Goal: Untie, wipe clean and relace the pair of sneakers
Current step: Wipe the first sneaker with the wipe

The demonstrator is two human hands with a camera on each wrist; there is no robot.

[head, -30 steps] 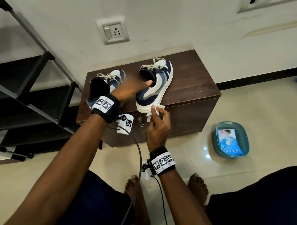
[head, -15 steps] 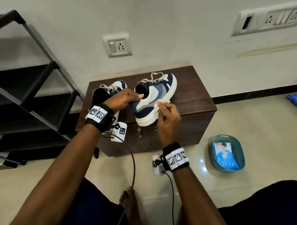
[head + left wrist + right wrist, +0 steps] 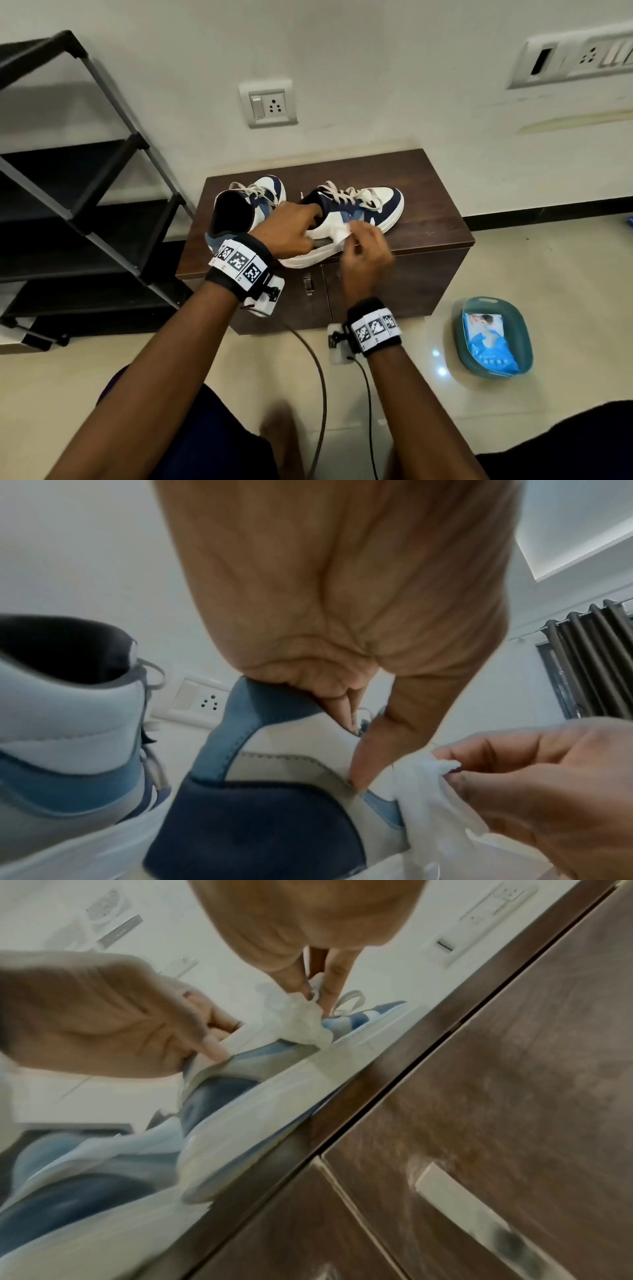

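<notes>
One sneaker (image 3: 356, 219) now flatter, wipe (image 3: 342, 234) moved heelward, L hand (image 3: 291, 231) holding.

Two laced sneakers, a wipe on one

Right sneaker (image 3: 356, 219) lies tilted, white wipe (image 3: 342, 234) against its side; left sneaker (image 3: 239, 214) stands just beside.

White wall (image 3: 376, 68) w/ socket (image 3: 269, 104); beige tile floor (image 3: 548, 274); black rack (image 3: 85, 205); dark wood cabinet (image 3: 428, 240).
</notes>
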